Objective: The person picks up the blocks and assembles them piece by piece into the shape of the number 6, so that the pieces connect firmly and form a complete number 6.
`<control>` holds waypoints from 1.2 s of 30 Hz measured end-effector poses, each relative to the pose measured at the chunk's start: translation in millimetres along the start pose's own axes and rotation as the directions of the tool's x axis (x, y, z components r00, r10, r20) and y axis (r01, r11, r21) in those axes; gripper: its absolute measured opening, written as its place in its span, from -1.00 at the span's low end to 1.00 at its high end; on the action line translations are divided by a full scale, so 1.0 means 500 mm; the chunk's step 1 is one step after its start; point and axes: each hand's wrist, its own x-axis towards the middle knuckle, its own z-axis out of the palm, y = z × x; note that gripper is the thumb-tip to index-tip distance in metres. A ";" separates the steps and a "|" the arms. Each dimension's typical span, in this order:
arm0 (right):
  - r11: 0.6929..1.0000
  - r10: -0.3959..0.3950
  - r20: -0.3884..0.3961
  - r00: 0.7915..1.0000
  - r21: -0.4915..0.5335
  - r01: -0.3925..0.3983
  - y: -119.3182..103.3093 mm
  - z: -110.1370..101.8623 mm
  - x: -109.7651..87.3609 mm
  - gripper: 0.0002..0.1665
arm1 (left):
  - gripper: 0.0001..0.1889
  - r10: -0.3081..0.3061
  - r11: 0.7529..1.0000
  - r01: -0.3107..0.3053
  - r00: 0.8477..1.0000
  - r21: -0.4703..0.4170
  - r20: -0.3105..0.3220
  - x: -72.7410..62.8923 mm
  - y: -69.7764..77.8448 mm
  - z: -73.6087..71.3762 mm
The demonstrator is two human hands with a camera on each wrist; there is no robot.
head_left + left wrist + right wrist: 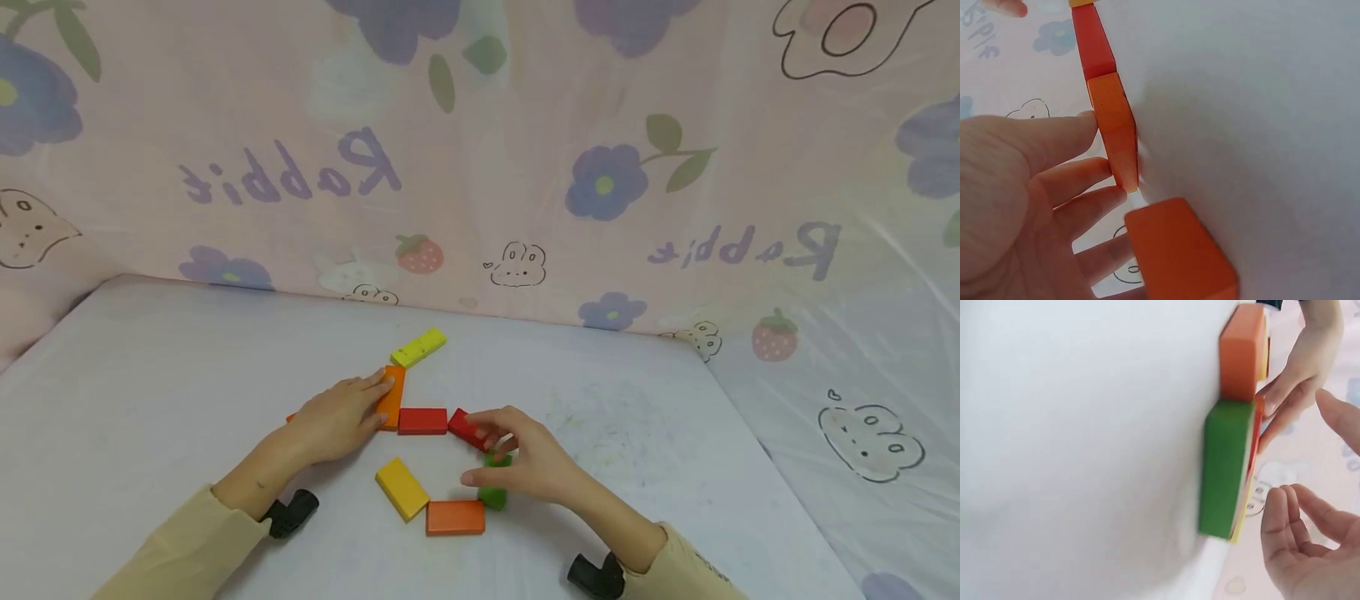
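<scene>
My left hand (pixel 337 421) rests its thumb and fingertips along an upper orange block (pixel 392 400); in the left wrist view its fingers (pixel 1085 172) lie against one side of that block. A red block (pixel 422 422) adjoins the orange one's near end. My right hand (pixel 536 458) hovers over a tilted red block (pixel 465 427) and a green block (pixel 492 497), thumb and fingers apart. In the right wrist view this hand (pixel 1310 544) stands off from the green block (pixel 1225 469) with nothing between its fingers. The thumb partly hides the green block in the head view.
A yellow-green block (pixel 418 347) lies beyond the upper orange one. Nearer me, a yellow block (pixel 402 489) meets another orange block (pixel 455 517) at a corner. A further orange block (pixel 1179 250), mostly behind my left wrist in the head view, lies at the left. Printed fabric (pixel 480 200) hangs behind the white surface.
</scene>
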 end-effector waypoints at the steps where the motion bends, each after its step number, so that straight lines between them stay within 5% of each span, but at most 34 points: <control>1: 1.000 0.004 -0.005 1.000 -0.005 -0.004 0.004 -0.003 -0.003 -0.28 | -0.47 -0.003 1.000 0.003 1.000 -0.001 0.003 0.001 0.000 -0.001; 17: 0.996 -0.017 -0.017 1.000 -0.092 0.015 0.049 -0.020 -0.032 -0.31 | -0.46 -0.010 1.000 0.010 1.000 -0.011 0.010 0.001 0.002 -0.006; 36: 0.994 -0.022 0.067 0.997 -0.104 0.029 0.068 -0.028 -0.033 -0.33 | -0.47 0.004 1.000 -0.004 1.000 -0.010 -0.008 0.000 0.005 0.001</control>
